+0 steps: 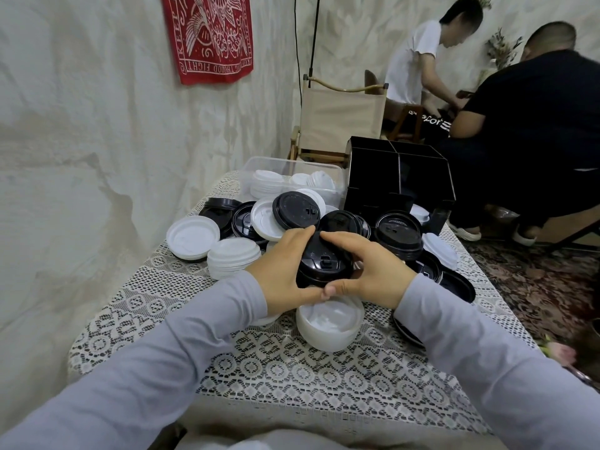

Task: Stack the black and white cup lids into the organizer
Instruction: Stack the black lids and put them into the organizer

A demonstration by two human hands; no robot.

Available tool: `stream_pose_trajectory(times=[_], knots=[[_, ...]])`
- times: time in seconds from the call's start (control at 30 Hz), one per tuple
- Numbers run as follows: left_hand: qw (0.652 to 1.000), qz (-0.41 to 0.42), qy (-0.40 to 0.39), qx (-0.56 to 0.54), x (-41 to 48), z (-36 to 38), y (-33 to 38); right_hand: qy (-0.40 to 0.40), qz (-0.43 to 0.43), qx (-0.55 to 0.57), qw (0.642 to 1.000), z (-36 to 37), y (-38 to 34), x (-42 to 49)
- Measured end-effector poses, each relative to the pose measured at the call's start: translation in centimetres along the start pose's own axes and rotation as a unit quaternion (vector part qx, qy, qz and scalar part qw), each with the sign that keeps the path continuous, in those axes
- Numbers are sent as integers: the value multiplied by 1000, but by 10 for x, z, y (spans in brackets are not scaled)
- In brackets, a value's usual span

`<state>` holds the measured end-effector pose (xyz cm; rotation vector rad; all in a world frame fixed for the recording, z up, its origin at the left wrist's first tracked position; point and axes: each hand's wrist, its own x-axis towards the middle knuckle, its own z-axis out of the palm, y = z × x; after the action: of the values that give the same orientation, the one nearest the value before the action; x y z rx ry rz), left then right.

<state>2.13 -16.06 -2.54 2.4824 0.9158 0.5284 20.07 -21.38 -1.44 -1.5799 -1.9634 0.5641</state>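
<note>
Where left hand (281, 275) meets right hand (373, 276), black lids (324, 262) between, perhaps stacked.

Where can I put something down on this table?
Bare lace cloth: the near edge before the white lid stack, plus near left corner. Crowded: lids from the black lid stack, held by left hand and right hand, back to the organizer and clear tub.

Left of you: pale creased wall (97, 125), red printed banner (211, 37) hung high. Far: beige canvas folding chair (341, 118), wood frame. Far right: person in white shirt (412, 60), person in black shirt (526, 102), dried flowers (503, 47) behind. Right floor: dark patterned rug (535, 280). Your table wears a white lace cloth (292, 368). Light soft, even.
</note>
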Motion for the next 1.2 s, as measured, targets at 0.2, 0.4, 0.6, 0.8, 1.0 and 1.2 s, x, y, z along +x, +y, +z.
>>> stream_pose_trajectory(times=[0.2,0.4,0.6,0.8,1.0,1.2], knots=[[999,-6,-38,19,0,-6,-1,-43,-3,20,999,2,0,-1],[997,4,-51,61,3,-13,-3,-17,-10,25,999,2,-2,-2],[994,9,-54,97,5,-16,-5,-18,-10,62,998,2,-3,-2],[993,17,-12,119,3,-17,-4,-41,-6,74,996,0,-7,4],[994,9,2,105,1,-21,-9,-38,-14,44,998,-1,-14,18],[992,-8,1,125,4,-23,-17,-27,0,93,995,4,-16,26]])
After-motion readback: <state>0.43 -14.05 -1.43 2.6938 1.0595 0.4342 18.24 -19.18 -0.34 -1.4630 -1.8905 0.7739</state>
